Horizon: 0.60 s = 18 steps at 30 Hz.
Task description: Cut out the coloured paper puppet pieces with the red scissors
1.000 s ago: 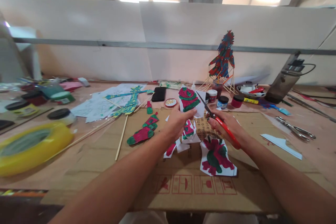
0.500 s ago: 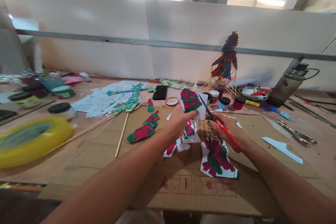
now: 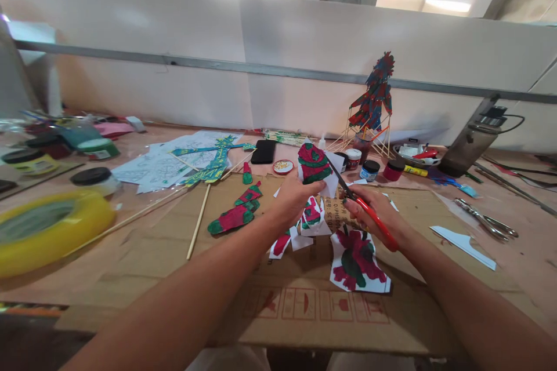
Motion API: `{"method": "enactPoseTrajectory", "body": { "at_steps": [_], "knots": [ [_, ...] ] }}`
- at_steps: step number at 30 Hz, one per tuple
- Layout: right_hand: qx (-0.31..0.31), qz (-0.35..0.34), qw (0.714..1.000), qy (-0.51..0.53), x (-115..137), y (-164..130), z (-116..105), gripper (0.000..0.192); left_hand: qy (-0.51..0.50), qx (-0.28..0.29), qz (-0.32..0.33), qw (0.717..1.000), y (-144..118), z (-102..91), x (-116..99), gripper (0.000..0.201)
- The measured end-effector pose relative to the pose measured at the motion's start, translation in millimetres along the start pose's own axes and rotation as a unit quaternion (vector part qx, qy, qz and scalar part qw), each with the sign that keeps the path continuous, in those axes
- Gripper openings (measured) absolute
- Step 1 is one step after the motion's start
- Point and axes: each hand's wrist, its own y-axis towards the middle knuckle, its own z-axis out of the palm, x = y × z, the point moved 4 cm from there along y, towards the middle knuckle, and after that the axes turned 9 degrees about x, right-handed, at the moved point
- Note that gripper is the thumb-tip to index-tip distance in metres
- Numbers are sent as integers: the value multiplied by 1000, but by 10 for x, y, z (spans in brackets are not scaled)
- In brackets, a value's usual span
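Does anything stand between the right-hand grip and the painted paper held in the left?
Only the red-handled scissors: held in the right-hand grip, they reach the right side of the painted paper. Nothing else visible stands in the way.

Lower part of the painted paper (image 3: 313,163) is hidden behind the left hand (image 3: 293,200), and the red-handled scissors (image 3: 376,225) are partly covered by the right hand (image 3: 385,208); can't tell if the blades touch paper. Well left of the left fingers, the yellow roll (image 3: 103,220) is cut off by the picture edge, dark-lidded jar (image 3: 30,162) behind it blurred. Contents of the red-rimmed dish (image 3: 282,167), just beyond those fingers, too small to tell.
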Motion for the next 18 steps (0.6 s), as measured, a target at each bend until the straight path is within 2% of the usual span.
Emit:
{"method": "enactPoseTrajectory", "body": {
  "at_steps": [5,11,18],
  "knots": [
    [-6,-5,1000,-19,19,-18,-8,44,23,-10,2,1000,-10,15,-36,26],
    [-17,11,999,-41,-3,-9,-12,49,24,-19,-4,1000,2,-8,19,30],
    [-3,12,1000,-10,-26,8,8,49,8,-10,-9,1000,-31,63,-49,30]
  ]
}}
